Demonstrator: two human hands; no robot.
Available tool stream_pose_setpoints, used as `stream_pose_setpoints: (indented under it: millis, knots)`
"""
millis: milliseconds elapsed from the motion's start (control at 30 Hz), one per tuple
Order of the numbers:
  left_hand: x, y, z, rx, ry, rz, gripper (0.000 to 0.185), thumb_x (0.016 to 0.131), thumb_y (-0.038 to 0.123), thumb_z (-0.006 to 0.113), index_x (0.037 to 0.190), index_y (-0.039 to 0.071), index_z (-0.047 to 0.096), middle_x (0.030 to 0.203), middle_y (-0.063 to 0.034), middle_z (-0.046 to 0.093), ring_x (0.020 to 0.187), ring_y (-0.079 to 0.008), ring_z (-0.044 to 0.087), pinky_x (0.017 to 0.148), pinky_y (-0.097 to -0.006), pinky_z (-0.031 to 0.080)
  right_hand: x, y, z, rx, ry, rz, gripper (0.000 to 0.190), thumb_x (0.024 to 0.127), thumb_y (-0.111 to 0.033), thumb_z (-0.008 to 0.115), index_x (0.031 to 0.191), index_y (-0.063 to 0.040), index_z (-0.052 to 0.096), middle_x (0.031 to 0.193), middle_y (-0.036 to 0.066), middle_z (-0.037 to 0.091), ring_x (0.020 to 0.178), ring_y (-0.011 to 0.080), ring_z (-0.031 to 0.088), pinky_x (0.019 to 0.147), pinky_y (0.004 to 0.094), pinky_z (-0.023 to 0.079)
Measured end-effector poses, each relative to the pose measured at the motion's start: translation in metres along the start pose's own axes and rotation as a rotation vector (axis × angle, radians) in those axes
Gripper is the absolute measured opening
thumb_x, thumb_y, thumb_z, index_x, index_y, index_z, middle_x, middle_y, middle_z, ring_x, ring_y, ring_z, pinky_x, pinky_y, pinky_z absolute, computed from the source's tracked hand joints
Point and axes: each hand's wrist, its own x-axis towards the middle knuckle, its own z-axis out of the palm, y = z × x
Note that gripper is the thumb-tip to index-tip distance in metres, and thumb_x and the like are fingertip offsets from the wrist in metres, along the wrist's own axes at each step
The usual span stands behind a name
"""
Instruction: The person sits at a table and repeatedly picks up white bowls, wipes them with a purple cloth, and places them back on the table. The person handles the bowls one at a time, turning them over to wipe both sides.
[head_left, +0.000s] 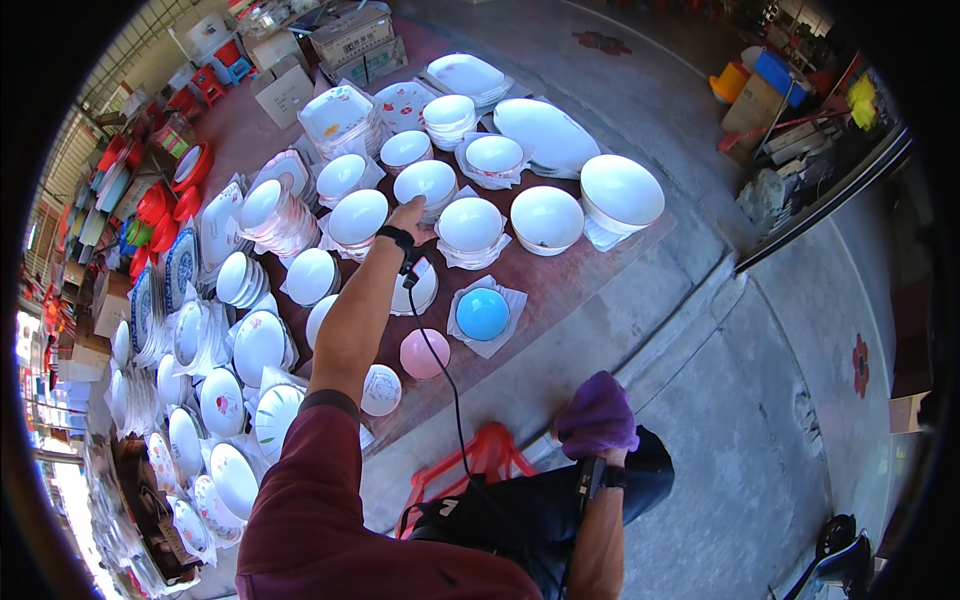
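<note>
My left hand reaches out over the low table and touches a stack of white bowls at its near rim; the fingertips are partly hidden. A black strap with a cabled device is round that wrist. My right hand rests near my knee, wrapped in a purple cloth. Other stacked white bowls stand close by with paper between them. Nearer to me are a blue bowl on paper, a pink bowl and a small patterned bowl.
Several plates fill the table's left side. A large white bowl stands near its right corner, beside an oval platter. A red plastic stool is beneath me. Cardboard boxes stand behind the table.
</note>
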Motion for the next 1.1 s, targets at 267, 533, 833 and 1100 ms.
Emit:
stream_pose_setpoints:
  millis: [267, 533, 833, 1100]
  knots:
    - [0.006, 0.004, 0.003, -0.12, 0.051, -0.071, 0.051, 0.1, 0.019, 0.056, 0.147, 0.008, 0.039, 0.145, -0.019, 0.052, 0.127, -0.039, 0.057, 0.1, -0.0635, 0.05, 0.017, 0.02, -0.007, -0.257, -0.026, -0.268, 0.02, 0.081, -0.011, 0.075, 0.078, 0.001, 0.06, 0.073, 0.01, 0.067, 0.062, 0.0169, 0.065, 0.051, 0.0242, 0.051]
    - [0.059, 0.0, -0.02, -0.08, 0.158, -0.109, 0.047, 0.091, 0.011, 0.051, 0.138, 0.012, 0.047, 0.135, -0.0159, 0.057, 0.116, -0.0357, 0.062, 0.085, -0.0573, 0.057, 0.017, 0.028, -0.006, -0.489, 0.011, -0.211, 0.022, 0.085, -0.019, 0.069, 0.08, 0.0, 0.06, 0.074, 0.013, 0.066, 0.063, 0.0221, 0.065, 0.056, 0.0312, 0.052]
    - [0.038, 0.001, -0.001, 0.041, 0.249, -0.04, 0.039, 0.088, 0.0, 0.053, 0.127, 0.003, 0.051, 0.121, -0.0181, 0.063, 0.111, -0.0382, 0.066, 0.079, -0.0541, 0.059, 0.018, 0.033, -0.007, -0.352, 0.005, -0.156, 0.021, 0.087, -0.019, 0.068, 0.085, 0.0, 0.06, 0.079, 0.013, 0.066, 0.068, 0.0228, 0.065, 0.06, 0.0318, 0.052]
    - [0.03, 0.018, 0.003, -0.101, 0.124, 0.179, 0.046, 0.093, 0.001, 0.05, 0.139, -0.002, 0.045, 0.136, -0.0241, 0.056, 0.12, -0.0449, 0.061, 0.093, -0.0648, 0.056, 0.015, 0.038, -0.01, -0.257, 0.012, -0.131, 0.021, 0.088, -0.02, 0.067, 0.09, 0.0, 0.06, 0.083, 0.013, 0.067, 0.072, 0.0234, 0.065, 0.064, 0.0324, 0.052]
